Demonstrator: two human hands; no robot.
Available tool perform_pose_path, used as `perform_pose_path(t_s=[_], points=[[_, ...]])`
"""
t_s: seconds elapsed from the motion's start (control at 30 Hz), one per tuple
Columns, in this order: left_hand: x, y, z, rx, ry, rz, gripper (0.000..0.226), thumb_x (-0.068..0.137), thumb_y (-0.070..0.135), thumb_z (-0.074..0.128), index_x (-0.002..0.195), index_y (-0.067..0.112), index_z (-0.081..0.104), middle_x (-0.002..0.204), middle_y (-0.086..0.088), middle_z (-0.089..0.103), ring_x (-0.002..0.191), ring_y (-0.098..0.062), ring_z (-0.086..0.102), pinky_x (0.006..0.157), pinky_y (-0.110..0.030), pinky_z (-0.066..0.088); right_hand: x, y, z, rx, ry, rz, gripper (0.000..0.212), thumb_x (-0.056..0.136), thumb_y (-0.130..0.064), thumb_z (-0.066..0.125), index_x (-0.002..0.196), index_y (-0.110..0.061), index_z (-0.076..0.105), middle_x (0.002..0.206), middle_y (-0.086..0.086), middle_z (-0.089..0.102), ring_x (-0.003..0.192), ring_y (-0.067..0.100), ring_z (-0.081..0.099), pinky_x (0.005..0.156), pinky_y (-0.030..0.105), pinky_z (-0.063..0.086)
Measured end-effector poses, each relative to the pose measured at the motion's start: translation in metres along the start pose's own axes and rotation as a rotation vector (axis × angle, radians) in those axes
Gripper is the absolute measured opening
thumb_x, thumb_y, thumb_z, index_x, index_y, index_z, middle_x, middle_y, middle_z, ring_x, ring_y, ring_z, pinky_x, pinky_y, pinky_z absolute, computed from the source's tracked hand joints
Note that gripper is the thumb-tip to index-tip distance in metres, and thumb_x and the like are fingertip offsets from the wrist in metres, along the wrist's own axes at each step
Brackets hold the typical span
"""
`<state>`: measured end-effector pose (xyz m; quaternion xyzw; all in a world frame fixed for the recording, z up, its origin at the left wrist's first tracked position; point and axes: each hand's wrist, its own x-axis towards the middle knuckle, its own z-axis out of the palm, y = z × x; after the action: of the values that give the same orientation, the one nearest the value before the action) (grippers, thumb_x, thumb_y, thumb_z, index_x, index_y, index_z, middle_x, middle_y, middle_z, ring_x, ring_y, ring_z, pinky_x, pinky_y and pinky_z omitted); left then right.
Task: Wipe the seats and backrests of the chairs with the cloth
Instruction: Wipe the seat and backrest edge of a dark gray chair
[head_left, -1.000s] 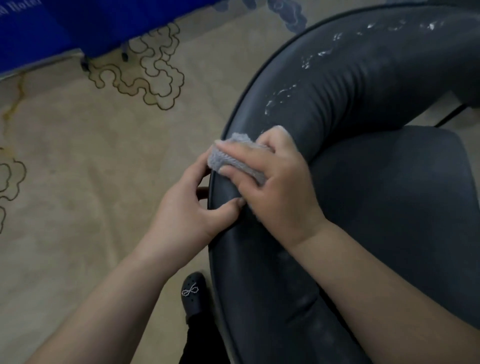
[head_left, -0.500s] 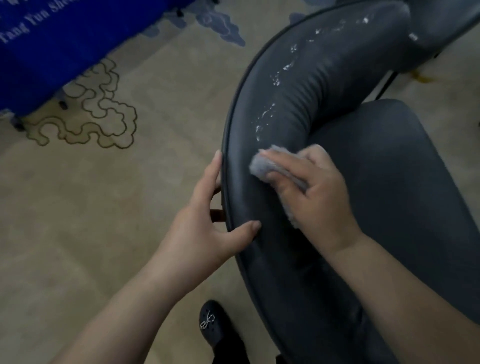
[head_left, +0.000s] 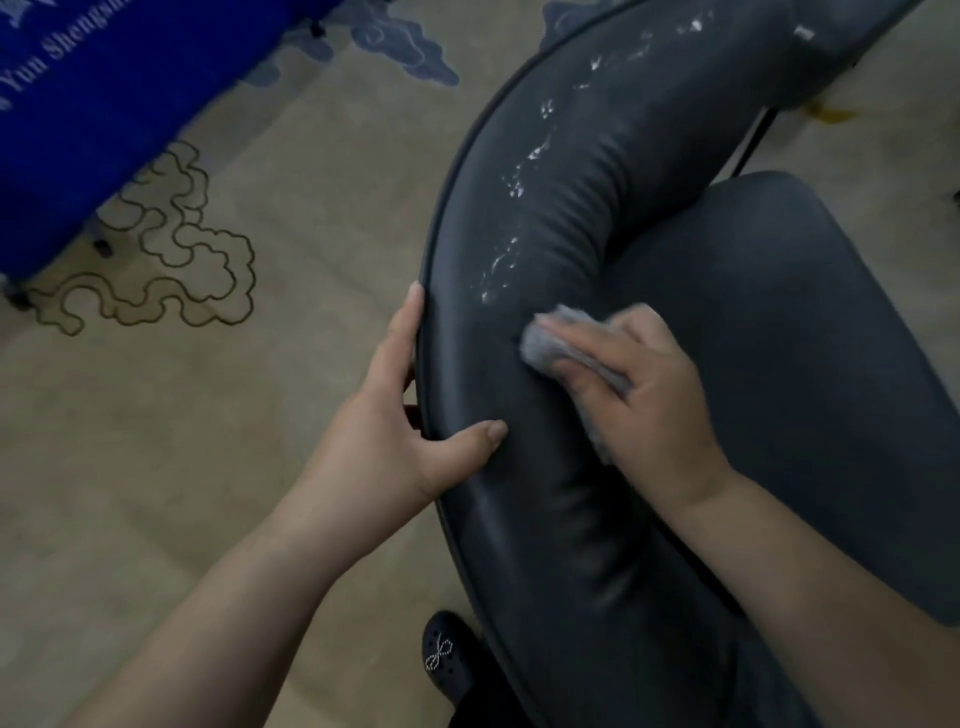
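A dark leather chair fills the right half of the view. Its curved backrest (head_left: 582, 197) carries a trail of white specks along the top. The seat (head_left: 810, 364) lies to the right of it. My right hand (head_left: 644, 395) grips a bunched grey cloth (head_left: 545, 345) and presses it on the inner face of the backrest, just below the lowest specks. My left hand (head_left: 395, 426) grips the backrest's outer rim, thumb on the inner face and fingers behind the edge.
A beige carpet (head_left: 260, 467) with scroll patterns covers the floor. A blue draped table (head_left: 104, 114) with white lettering stands at the top left. My black shoe (head_left: 441, 654) with a small bow is beside the chair's lower edge.
My right hand has slid the cloth from the backrest's outer rim inward and down its inner face. My left hand has kept its hold on the rim. The view has shifted slightly.
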<state>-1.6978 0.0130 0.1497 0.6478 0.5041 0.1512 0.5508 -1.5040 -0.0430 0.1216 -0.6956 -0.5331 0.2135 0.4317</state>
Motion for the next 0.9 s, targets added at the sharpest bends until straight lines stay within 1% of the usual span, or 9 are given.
perform_pose_path(t_s=[0.1, 0.27, 0.33, 0.43, 0.5, 0.6, 0.7, 0.83, 0.9], points=[[0.005, 0.004, -0.003, 0.027, -0.016, -0.001, 0.114, 0.064, 0.045, 0.083, 0.146, 0.060, 0.006, 0.135, 0.033, 0.047, 0.104, 0.014, 0.058, 0.084, -0.013, 0.050, 0.008, -0.001, -0.001, 0.033, 0.067, 0.032, 0.036, 0.085, -0.014, 0.068, 0.120, -0.022, 0.062, 0.087, 0.012, 0.049, 0.079, 0.004, 0.050, 0.083, 0.007, 0.038], [0.012, 0.001, -0.003, 0.036, -0.011, 0.008, 0.114, 0.068, 0.032, 0.086, 0.149, 0.053, 0.010, 0.122, 0.044, 0.049, 0.105, 0.018, 0.055, 0.086, -0.013, 0.050, 0.050, -0.027, 0.032, 0.009, -0.042, -0.169, 0.030, 0.084, -0.024, 0.068, 0.114, -0.019, 0.070, 0.088, 0.012, 0.050, 0.081, 0.016, 0.053, 0.082, 0.019, 0.045], [0.016, 0.001, -0.004, 0.017, -0.009, -0.001, 0.114, 0.065, 0.036, 0.086, 0.149, 0.055, 0.010, 0.116, 0.049, 0.048, 0.102, 0.016, 0.057, 0.082, -0.011, 0.050, 0.040, -0.012, 0.022, -0.003, -0.019, -0.149, 0.032, 0.086, -0.022, 0.066, 0.117, -0.019, 0.067, 0.087, 0.013, 0.049, 0.079, 0.018, 0.052, 0.080, 0.020, 0.045], [0.022, 0.004, -0.006, 0.006, -0.004, -0.005, 0.113, 0.065, 0.036, 0.086, 0.147, 0.058, 0.011, 0.119, 0.054, 0.039, 0.108, 0.017, 0.054, 0.084, -0.006, 0.046, 0.020, 0.006, 0.006, -0.002, 0.038, -0.048, 0.035, 0.086, -0.019, 0.064, 0.120, -0.023, 0.061, 0.087, 0.009, 0.046, 0.079, 0.011, 0.049, 0.081, 0.012, 0.039], [0.032, 0.008, -0.008, 0.010, -0.015, 0.005, 0.112, 0.067, 0.034, 0.084, 0.148, 0.057, 0.011, 0.128, 0.049, 0.038, 0.116, 0.013, 0.052, 0.095, -0.013, 0.046, 0.030, 0.004, 0.011, -0.005, 0.063, -0.025, 0.033, 0.085, -0.020, 0.065, 0.118, -0.024, 0.064, 0.086, 0.006, 0.045, 0.079, 0.007, 0.049, 0.082, 0.008, 0.038], [0.052, 0.013, -0.011, 0.021, -0.025, 0.038, 0.110, 0.071, 0.029, 0.085, 0.151, 0.049, 0.013, 0.140, 0.032, 0.041, 0.123, 0.010, 0.048, 0.104, -0.028, 0.046, 0.070, -0.008, 0.026, -0.040, 0.050, -0.075, 0.030, 0.085, -0.024, 0.067, 0.115, -0.021, 0.069, 0.086, 0.007, 0.046, 0.080, 0.016, 0.053, 0.082, 0.017, 0.044], [0.073, 0.021, -0.015, 0.046, -0.036, 0.079, 0.108, 0.069, 0.031, 0.081, 0.152, 0.045, 0.013, 0.145, 0.027, 0.039, 0.125, 0.016, 0.041, 0.107, -0.024, 0.041, 0.073, -0.007, 0.024, -0.052, 0.038, -0.095, 0.032, 0.086, -0.025, 0.067, 0.117, -0.021, 0.068, 0.086, 0.010, 0.046, 0.079, 0.018, 0.051, 0.080, 0.018, 0.044], [0.092, 0.028, -0.025, 0.064, -0.106, 0.114, 0.110, 0.067, 0.033, 0.081, 0.153, 0.043, 0.012, 0.151, 0.023, 0.035, 0.133, 0.006, 0.040, 0.110, -0.030, 0.040, 0.030, -0.004, 0.018, -0.003, 0.073, -0.026, 0.033, 0.087, -0.028, 0.062, 0.120, -0.023, 0.065, 0.086, 0.005, 0.044, 0.077, 0.015, 0.049, 0.078, 0.013, 0.041], [0.098, 0.029, -0.029, 0.058, -0.175, 0.117, 0.113, 0.065, 0.034, 0.083, 0.152, 0.043, 0.011, 0.150, 0.024, 0.036, 0.130, 0.006, 0.043, 0.107, -0.026, 0.042, 0.042, -0.002, 0.022, -0.048, 0.095, -0.010, 0.032, 0.086, -0.027, 0.065, 0.117, -0.022, 0.067, 0.085, 0.006, 0.044, 0.076, 0.014, 0.049, 0.078, 0.011, 0.041]])
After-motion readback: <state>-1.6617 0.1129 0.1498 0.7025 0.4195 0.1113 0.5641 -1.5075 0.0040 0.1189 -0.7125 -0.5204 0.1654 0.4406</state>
